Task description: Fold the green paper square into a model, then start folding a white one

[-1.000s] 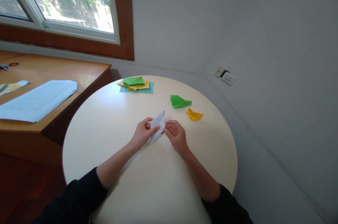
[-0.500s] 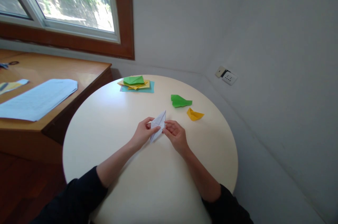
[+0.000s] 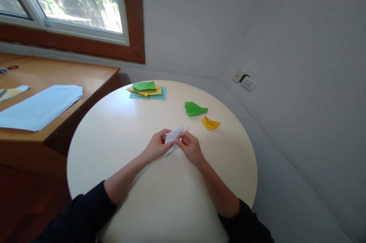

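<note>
- The folded white paper (image 3: 173,139) sits between my hands — just above the round table (image 3: 120,128), near its middle.
- My left hand (image 3: 156,146) pinches its left side, fingers closed on it.
- My right hand (image 3: 191,148) clamps its right edge.
- Beyond lie a green fold (image 3: 194,108) and a yellow fold (image 3: 210,123) — near each other.

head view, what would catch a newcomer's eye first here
Most striking is the white folded paper pinched between the left hand and right hand at the middle of the round table. Next come a green folded piece and a yellow one just beyond, right of centre.
</note>
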A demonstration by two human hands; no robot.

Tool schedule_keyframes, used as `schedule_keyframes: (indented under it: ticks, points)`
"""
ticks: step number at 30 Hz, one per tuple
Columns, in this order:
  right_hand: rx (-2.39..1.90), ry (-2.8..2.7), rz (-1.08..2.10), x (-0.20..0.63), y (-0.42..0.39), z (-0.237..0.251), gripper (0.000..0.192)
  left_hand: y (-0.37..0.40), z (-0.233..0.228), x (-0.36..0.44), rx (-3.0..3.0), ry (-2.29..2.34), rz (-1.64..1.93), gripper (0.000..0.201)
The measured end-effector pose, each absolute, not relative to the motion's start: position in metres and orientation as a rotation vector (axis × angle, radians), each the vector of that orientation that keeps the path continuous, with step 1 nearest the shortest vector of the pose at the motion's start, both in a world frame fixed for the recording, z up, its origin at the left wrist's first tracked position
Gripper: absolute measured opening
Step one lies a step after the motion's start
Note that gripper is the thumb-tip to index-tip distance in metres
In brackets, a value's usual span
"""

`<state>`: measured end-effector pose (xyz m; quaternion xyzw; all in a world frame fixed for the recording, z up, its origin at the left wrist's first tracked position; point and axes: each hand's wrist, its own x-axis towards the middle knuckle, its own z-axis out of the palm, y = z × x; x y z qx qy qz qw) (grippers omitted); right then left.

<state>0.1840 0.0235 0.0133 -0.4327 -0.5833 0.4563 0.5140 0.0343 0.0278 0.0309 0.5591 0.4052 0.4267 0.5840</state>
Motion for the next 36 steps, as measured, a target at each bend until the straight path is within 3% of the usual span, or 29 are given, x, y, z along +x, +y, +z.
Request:
schedule_keyframes:
  ticks: [18,36]
  points:
    - [-0.979,-1.406,1.049,0.184,0.024,0.009,0.016,0.03,0.023,0.035,1.346,0.954,0.969,0.04]
    - [-1.042,-1.199,1.046,0.173,0.022,0.009,0.036,0.021,0.028,0.04,1.444,0.949,0.972,0.034]
